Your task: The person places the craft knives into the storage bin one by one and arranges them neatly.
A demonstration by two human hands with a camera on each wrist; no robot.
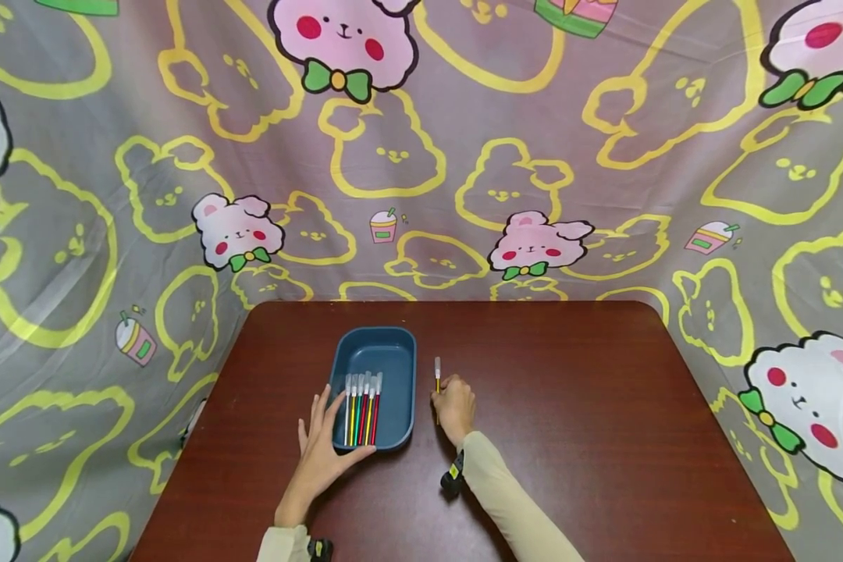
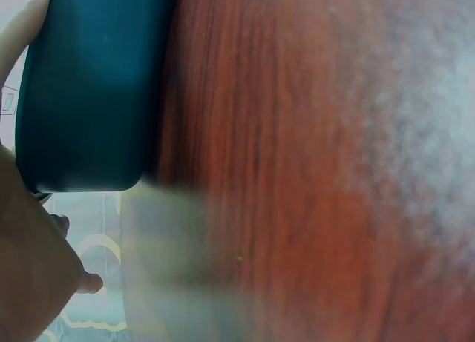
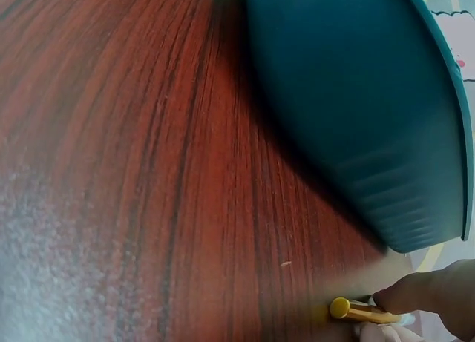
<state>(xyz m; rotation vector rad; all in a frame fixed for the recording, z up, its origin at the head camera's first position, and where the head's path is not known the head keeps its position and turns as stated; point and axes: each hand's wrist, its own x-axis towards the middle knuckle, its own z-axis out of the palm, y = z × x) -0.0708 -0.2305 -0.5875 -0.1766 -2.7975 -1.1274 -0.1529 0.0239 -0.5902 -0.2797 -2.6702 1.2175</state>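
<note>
A blue rectangular tray stands on the table, left of the middle. Several slim capped pencils in silver, yellow, green and red lie side by side in its near-left part, clear caps pointing away. My left hand is at the tray's near-left corner with fingers spread, thumb along the near rim. To the right of the tray, my right hand pinches a yellow pencil whose clear cap points away. The pencil's yellow end shows between thumb and fingers in the right wrist view.
The brown wooden table extends to the right of the right hand. A patterned cloth hangs behind the table and on both sides. Both wrists wear a small black camera, one being the right wrist's camera.
</note>
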